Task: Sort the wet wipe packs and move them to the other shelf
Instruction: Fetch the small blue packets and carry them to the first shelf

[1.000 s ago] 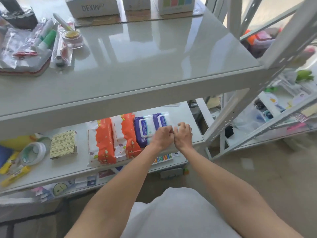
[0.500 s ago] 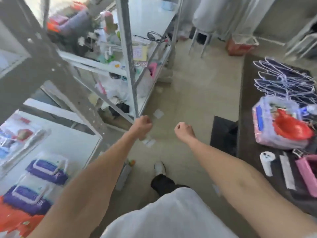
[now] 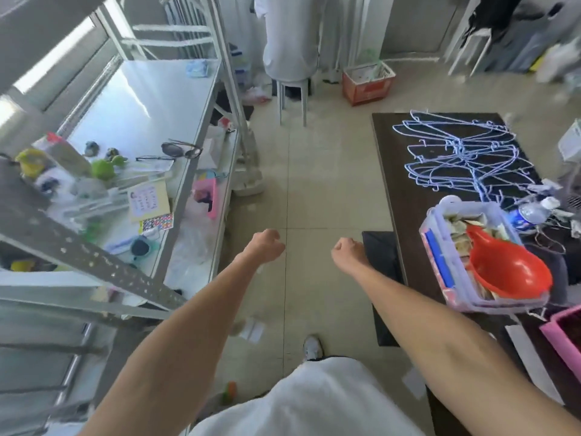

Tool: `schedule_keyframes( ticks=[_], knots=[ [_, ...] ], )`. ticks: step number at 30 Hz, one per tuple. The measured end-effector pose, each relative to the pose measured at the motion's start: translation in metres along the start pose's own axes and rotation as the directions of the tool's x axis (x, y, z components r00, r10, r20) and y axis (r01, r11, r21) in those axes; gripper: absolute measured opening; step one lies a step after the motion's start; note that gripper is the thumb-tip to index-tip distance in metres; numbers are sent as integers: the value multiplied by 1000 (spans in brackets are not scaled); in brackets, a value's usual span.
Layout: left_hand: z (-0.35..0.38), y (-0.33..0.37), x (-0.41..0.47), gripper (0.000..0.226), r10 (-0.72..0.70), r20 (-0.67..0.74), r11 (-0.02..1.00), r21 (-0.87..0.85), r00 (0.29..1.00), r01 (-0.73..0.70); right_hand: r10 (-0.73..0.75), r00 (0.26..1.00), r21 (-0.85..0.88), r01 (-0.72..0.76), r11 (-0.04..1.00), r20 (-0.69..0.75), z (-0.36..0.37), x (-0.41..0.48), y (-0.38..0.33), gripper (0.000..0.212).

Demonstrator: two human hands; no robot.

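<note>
As no wipe packs are in view, a between-picks step is judged; left hand (image 3: pixel 264 247) & right hand (image 3: pixel 347 251) are curled into empty fists over the floor (image 3: pixel 314 190); next a pack must be found & gripped

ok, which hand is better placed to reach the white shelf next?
Left, probably: the left hand hangs nearer the white shelf; the right hand is over by the dark table. Both are curled and hold nothing.
</note>
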State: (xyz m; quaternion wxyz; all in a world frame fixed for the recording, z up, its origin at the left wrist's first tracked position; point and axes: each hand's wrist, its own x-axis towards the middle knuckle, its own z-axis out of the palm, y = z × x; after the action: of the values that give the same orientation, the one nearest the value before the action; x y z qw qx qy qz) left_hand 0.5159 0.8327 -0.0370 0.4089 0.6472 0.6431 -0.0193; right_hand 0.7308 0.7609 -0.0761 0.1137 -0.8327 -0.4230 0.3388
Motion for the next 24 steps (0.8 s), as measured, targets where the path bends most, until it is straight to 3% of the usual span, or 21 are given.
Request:
schedule_keyframes(
  ticks=[3, 12, 24],
  knots=[
    [-17, 29, 47, 49, 11, 3, 999, 38, 1000, -11, 18, 1000, 16, -19, 1000, 7, -26, 53, -18, 18],
    [-67, 71, 202, 50, -43, 54, 996, 81, 998, 38, 4, 999, 3, -4, 1000, 40, -51, 205, -104, 26],
    [-223, 151, 467, 37, 10, -32, 1000, 15, 999, -10, -78, 997, -28, 78, 997, 4, -119, 438, -280, 28]
  ],
)
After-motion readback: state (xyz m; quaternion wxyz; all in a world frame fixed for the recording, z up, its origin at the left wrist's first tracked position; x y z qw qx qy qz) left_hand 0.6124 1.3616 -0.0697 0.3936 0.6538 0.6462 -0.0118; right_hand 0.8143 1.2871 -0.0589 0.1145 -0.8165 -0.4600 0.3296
